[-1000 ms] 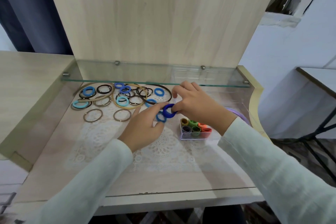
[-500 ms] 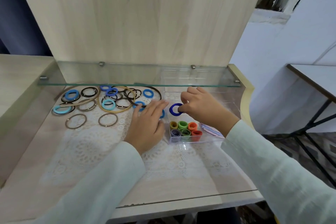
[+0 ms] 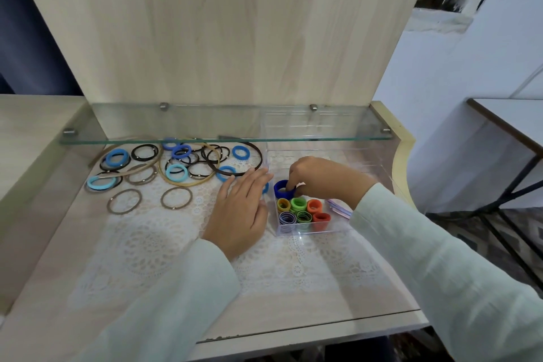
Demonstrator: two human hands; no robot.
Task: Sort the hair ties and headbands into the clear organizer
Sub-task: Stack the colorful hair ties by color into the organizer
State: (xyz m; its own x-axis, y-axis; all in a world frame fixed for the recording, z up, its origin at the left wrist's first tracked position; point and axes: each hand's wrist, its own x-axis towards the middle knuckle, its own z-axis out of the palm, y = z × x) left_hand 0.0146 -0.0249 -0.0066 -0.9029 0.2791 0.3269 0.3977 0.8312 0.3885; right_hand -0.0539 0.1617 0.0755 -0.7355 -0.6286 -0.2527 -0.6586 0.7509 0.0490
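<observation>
The clear organizer (image 3: 370, 167) stands right of centre on the lace mat. Its front corner holds upright rolls of hair ties: yellow (image 3: 283, 204), green (image 3: 298, 203), orange (image 3: 313, 206) and purple (image 3: 287, 219). My right hand (image 3: 320, 176) reaches into the organizer, its fingers pinching a dark blue hair tie (image 3: 282, 189) just behind those rolls. My left hand (image 3: 239, 209) rests flat on the mat against the organizer's left wall, fingers apart; another blue tie (image 3: 266, 187) peeks out at its fingertips. Several loose blue, black and brown ties and thin headbands (image 3: 188, 166) lie to the left.
A glass shelf (image 3: 223, 132) hangs low over the back of the desk, above the loose ties. A tall wooden panel (image 3: 223, 26) rises behind. Purple items (image 3: 339, 208) lie in the organizer by my right wrist. A second table (image 3: 511, 126) stands at the right.
My right hand carried the dark blue hair tie from the mat down into the organizer behind the coloured rolls. My left hand flattened beside the organizer. The camera shifted.
</observation>
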